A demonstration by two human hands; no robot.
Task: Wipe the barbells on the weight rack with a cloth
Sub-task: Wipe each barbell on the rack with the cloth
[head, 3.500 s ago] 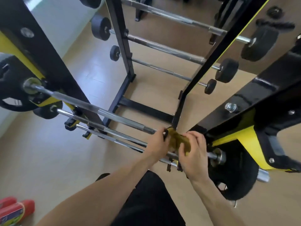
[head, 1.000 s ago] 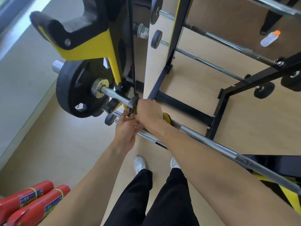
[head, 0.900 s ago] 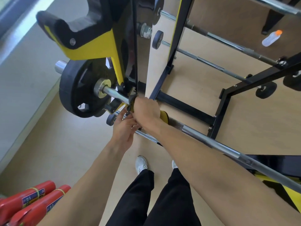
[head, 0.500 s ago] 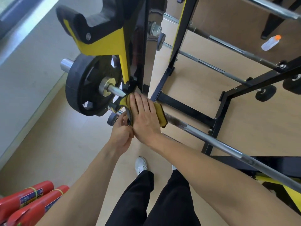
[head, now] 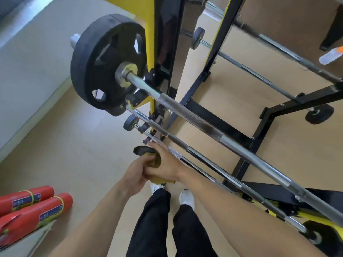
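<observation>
Black-and-yellow rack (head: 163, 43) at centre, uprights running out of the top of the view. Top barbell (head: 194, 117) across it, black plate (head: 104, 64) on its left end; thinner bars (head: 200, 156) stacked below, down toward the floor. Red rolls (head: 31, 206) lower left, spray bottle (head: 330, 56) far right on the floor.

Below the lowest bar's left end, off the steel: yellow cloth (head: 154, 160), bunched between both hands. Left hand (head: 137, 173) curled round the cloth from below. Right hand (head: 165, 164) over it, fingers extended toward the bar tip, thumb side seemingly pinching the fabric; exact grip hard to read.

Likely regripping or refolding before the next wipe. Risks: loose cloth slipping from a half-formed grip and dropping to the floor; a fold snagging on the collars or hooks near the bar ends; knuckles knocking the small end plate (head: 130, 123).

Hidden: most of the cloth inside the hands, left fingertips, right ends of the lower bars, rack top.
</observation>
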